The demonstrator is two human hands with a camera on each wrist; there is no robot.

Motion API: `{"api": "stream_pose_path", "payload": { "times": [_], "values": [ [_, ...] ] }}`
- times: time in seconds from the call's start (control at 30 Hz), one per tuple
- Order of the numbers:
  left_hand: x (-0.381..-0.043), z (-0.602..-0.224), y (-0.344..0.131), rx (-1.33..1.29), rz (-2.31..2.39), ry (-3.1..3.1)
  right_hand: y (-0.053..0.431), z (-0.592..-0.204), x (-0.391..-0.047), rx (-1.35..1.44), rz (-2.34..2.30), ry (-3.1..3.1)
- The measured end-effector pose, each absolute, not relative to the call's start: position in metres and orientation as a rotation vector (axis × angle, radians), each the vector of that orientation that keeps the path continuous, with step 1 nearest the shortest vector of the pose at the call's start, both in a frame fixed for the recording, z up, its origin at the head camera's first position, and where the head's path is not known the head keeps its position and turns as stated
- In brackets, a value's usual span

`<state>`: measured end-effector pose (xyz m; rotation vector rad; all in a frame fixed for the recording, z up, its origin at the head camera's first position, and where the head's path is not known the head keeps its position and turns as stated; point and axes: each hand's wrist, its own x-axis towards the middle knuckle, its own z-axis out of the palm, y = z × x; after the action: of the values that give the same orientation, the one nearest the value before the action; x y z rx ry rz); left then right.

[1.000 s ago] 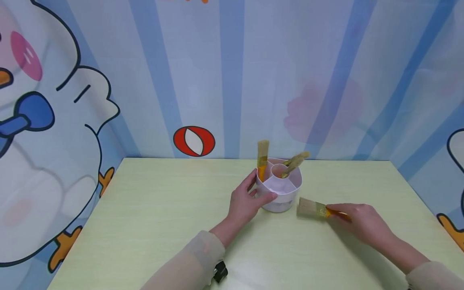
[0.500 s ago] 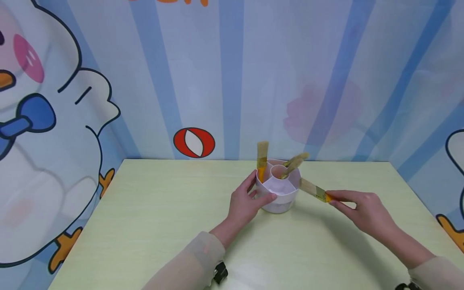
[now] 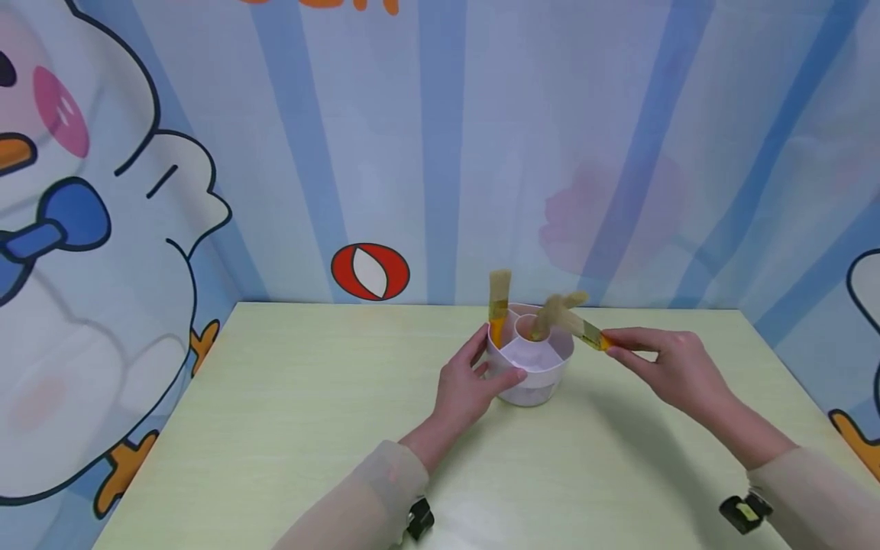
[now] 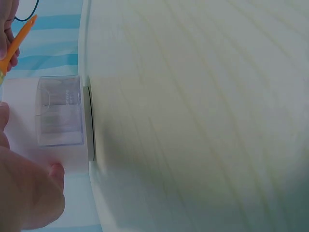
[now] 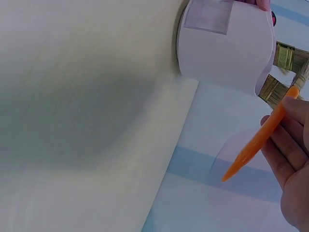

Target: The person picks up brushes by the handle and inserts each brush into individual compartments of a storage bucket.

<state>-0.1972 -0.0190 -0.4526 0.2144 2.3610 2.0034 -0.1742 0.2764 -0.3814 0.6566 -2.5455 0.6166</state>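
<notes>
My left hand grips the left side of a white divided desk organizer, its thumb on the front wall. My right hand pinches a flat paintbrush with a metal ferrule, bristles pointing left over the organizer's right rim. Its tapered orange handle sticks out below the fingers in the right wrist view. One paintbrush stands bristles up in the left compartment. Other paintbrushes lean right out of the organizer, partly overlapped by the held brush's bristles. A see-through panel shows low on the organizer's wall.
The organizer stands on a pale wooden table, towards its back edge. Behind the table hangs a blue striped cloth backdrop with cartoon prints. A small black device sits at the right sleeve.
My right hand has lifted the paintbrush from low beside the organizer, up and left to its rim. My left hand has kept its grip, and the organizer stays in place.
</notes>
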Motion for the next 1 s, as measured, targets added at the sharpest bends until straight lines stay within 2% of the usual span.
{"api": "stream_pose_path", "payload": {
  "times": [0.67, 1.0],
  "values": [
    [-0.198, -0.453, -0.019, 0.228, 2.011, 2.362, 0.266, -0.372, -0.215, 0.516, 0.811, -2.744],
    [-0.197, -0.451, -0.019, 0.248, 2.032, 2.361, 0.251, -0.367, -0.221, 0.375, 1.059, -2.757]
  ]
}}
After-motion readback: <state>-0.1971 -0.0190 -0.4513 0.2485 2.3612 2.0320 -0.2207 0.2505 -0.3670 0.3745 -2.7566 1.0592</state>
